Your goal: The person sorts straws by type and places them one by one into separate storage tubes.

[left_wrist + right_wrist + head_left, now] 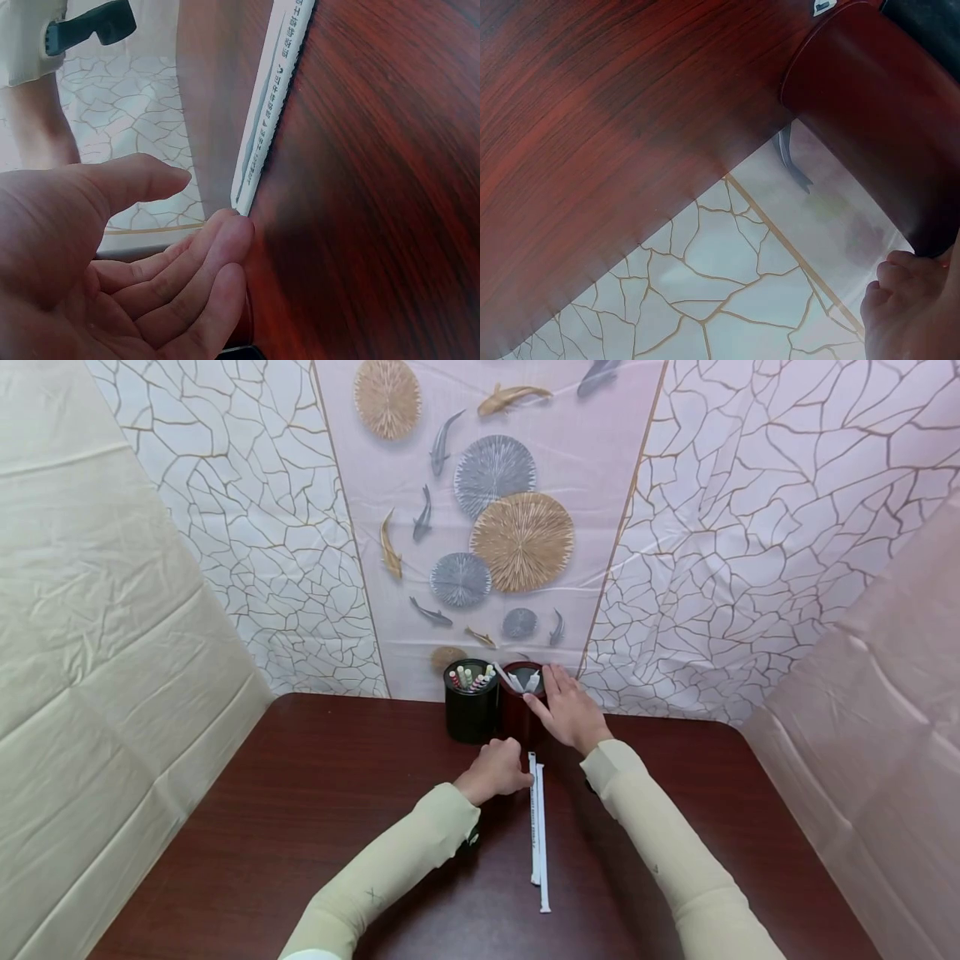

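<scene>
Two long, thin white wrapped sticks (543,860) lie side by side on the table, one with printed lettering. My left hand (495,770) is at their far part. In the left wrist view its fingertips (234,236) meet the end of the printed wrapped stick (271,105), while the thumb stands apart. My right hand (573,710) rests on the right side of a dark red cup (517,718), its fingers extended along the rim and its thumb at the front. In the right wrist view, that hand (911,300) touches the cup's (877,112) upper end. White slips (525,681) stand inside it.
Touching the red cup on its left is a black cup (471,714) holding several striped and pale sticks (468,677). Behind both hangs a patterned cloth (457,527). The dark wood table (300,793) has pale cloth walls on both sides.
</scene>
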Motion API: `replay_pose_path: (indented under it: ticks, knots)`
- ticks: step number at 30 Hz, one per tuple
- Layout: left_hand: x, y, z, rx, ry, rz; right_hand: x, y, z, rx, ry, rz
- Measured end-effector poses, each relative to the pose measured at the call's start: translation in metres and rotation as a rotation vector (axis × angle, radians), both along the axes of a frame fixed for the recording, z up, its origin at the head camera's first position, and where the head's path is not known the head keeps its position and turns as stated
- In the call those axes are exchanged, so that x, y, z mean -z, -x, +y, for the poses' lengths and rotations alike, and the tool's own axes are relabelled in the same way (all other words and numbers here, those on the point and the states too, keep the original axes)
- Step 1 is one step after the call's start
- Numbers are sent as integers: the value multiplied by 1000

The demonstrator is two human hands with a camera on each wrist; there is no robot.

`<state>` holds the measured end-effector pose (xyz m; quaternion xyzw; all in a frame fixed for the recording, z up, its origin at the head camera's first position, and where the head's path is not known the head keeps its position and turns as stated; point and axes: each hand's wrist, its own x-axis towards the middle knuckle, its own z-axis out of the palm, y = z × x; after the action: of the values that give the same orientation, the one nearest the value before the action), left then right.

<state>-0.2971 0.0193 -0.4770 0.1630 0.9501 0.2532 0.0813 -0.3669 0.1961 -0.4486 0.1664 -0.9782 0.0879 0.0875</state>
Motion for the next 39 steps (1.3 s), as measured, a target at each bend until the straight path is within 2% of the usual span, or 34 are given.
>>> replay_pose_path:
  ticks: [11,14,17,18,20,21,28,32,38,39]
  knots:
    - [10,7,16,-41,24,-87,2,2,-2,-15,-2,3]
    - [14,13,20,-56,42,-102,0,1,-2,-12,1,2]
    - [41,34,23,-66,69,-97,-1,1,-2,-11,4,-2]
    - [45,38,24,-72,76,-104,-1,1,-2,-11,4,-3]
    - [64,51,26,-75,77,-95,-1,2,-2,-12,7,-6]
    - [69,55,27,-80,80,-98,-1,2,-2,-12,7,-7]
    - [16,17,26,-148,19,-170,0,1,0,-17,12,-8]
    - [18,20,28,-167,15,-182,1,2,0,-20,11,-2]
    - [14,22,28,-174,3,-225,2,2,2,-16,23,3]
    - [20,26,29,-178,13,-227,2,2,2,-15,25,4]
